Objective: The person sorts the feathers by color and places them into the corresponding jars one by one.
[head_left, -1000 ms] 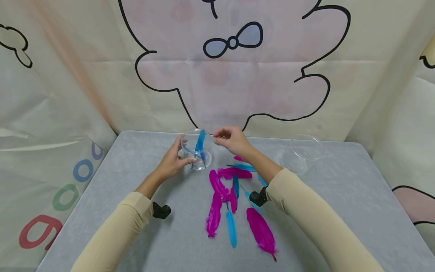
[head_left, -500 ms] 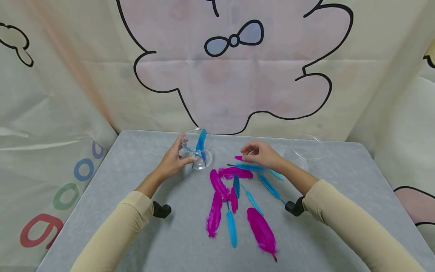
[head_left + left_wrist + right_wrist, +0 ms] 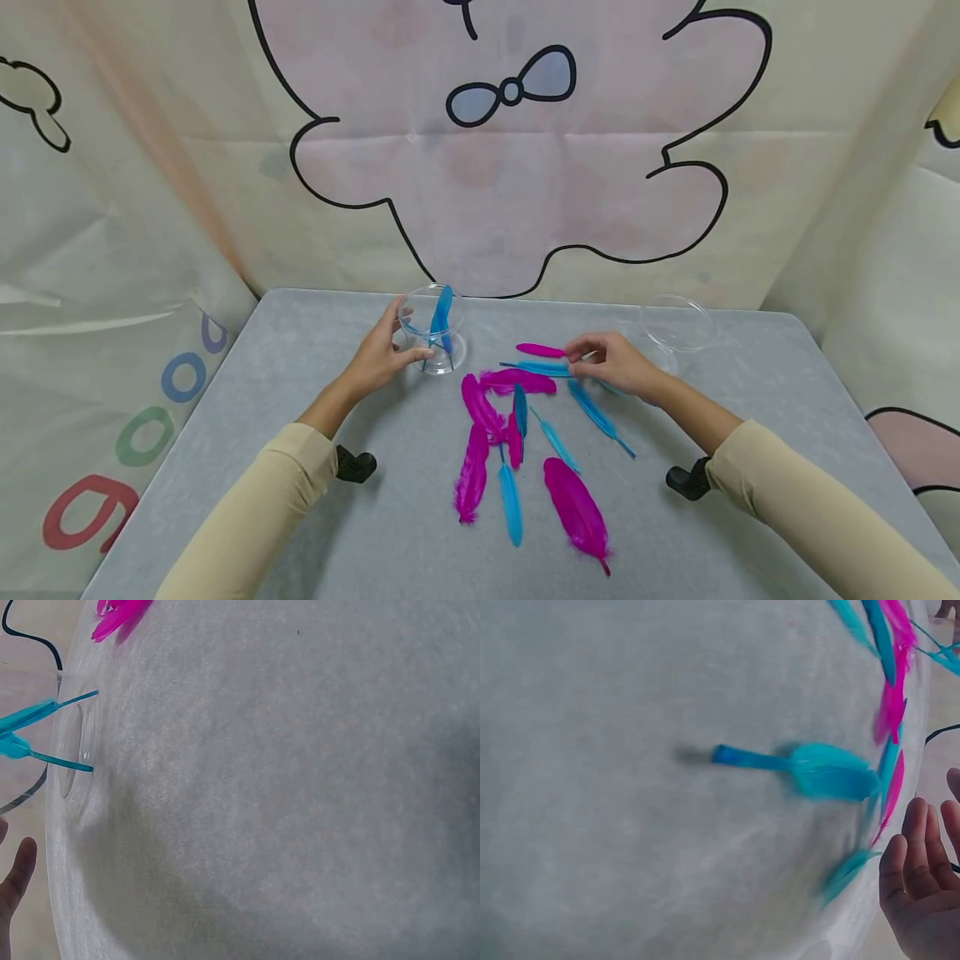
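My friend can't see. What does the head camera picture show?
A person's left hand holds a clear plastic cup with blue feathers inside, while the right hand reaches a blue feather on the grey table. Pink and blue feathers lie scattered between the arms.

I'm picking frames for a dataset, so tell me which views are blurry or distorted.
Head view: sharp, evenly lit, wide-angle bowing at the edges. Left wrist view: table sharp, rim curved by the lens. Right wrist view: blue feather smeared, the whole picture soft.
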Available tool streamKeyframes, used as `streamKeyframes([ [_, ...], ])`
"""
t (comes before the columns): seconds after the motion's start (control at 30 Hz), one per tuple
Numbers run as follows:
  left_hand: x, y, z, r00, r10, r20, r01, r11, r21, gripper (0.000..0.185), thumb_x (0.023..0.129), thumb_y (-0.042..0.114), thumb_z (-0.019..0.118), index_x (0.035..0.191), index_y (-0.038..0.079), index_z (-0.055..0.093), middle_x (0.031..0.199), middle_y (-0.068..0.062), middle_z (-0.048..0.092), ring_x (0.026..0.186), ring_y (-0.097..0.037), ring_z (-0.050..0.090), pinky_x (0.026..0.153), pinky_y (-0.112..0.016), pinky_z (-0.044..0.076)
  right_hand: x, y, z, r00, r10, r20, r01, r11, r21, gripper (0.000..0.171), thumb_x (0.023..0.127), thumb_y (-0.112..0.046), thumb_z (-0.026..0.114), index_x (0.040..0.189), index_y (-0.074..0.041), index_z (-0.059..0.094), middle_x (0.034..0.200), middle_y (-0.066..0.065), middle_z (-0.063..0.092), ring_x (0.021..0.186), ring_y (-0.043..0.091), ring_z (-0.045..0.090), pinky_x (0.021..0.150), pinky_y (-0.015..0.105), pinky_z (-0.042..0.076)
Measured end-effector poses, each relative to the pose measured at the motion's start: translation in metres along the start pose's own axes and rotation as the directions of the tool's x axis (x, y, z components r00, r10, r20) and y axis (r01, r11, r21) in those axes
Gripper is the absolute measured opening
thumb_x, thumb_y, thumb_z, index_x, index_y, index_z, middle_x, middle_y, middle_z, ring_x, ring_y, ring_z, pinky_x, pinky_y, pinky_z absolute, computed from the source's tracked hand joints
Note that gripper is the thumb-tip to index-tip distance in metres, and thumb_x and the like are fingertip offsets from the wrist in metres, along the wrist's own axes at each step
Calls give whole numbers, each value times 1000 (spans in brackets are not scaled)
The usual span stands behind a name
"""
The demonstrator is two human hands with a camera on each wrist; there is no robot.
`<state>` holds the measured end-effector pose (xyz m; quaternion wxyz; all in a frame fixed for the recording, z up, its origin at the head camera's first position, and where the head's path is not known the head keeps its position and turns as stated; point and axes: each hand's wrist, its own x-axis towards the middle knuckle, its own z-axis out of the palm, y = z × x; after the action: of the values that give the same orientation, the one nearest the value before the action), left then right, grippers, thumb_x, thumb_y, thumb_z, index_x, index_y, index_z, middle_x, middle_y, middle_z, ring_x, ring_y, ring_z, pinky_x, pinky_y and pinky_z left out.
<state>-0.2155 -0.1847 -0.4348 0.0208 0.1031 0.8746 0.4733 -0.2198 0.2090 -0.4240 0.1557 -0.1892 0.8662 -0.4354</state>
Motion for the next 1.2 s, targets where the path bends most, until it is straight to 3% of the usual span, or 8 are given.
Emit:
streamKeyframes([
  [0.2, 0, -1, 0, 1000, -2, -1, 2, 1000, -1, 98, 87, 26, 79, 159, 17, 14, 158, -16, 33, 144, -40, 33, 106, -59, 40, -9, 11, 1, 1000, 4, 25, -4, 1000, 27, 35, 91, -11, 74, 121, 5, 64, 111, 20, 67, 89, 27, 65, 75, 23, 54],
  [0.53, 0, 0, 0, 1000, -13, 0, 13, 1000, -3, 98, 87, 25, 79, 159, 18, 13, 158, -15, 32, 144, -40, 32, 105, -59, 40, -17, 26, 11, 1000, -14, 3, 14, 998, 60, 34, 89, -4, 74, 120, 5, 65, 112, 20, 67, 87, 26, 65, 77, 21, 54],
  [0.73, 0, 0, 0, 1000, -11, 1, 11, 1000, 0, 98, 87, 25, 79, 159, 17, 14, 159, -17, 31, 144, -41, 32, 105, -59, 40, -19, 33, 18, 997, -72, -16, 72, 997, 40, 33, 85, 0, 76, 115, 9, 65, 107, 21, 68, 80, 21, 65, 74, 21, 54],
  [1.2, -1, 0, 0, 1000, -7, 3, 7, 1000, 1, 99, 87, 25, 79, 160, 17, 12, 159, -18, 31, 144, -40, 32, 105, -58, 41, -20, 36, 26, 994, -102, -40, 102, 995, -10, 34, 85, 1, 75, 117, 7, 65, 105, 16, 67, 79, 21, 57, 71, 21, 51],
])
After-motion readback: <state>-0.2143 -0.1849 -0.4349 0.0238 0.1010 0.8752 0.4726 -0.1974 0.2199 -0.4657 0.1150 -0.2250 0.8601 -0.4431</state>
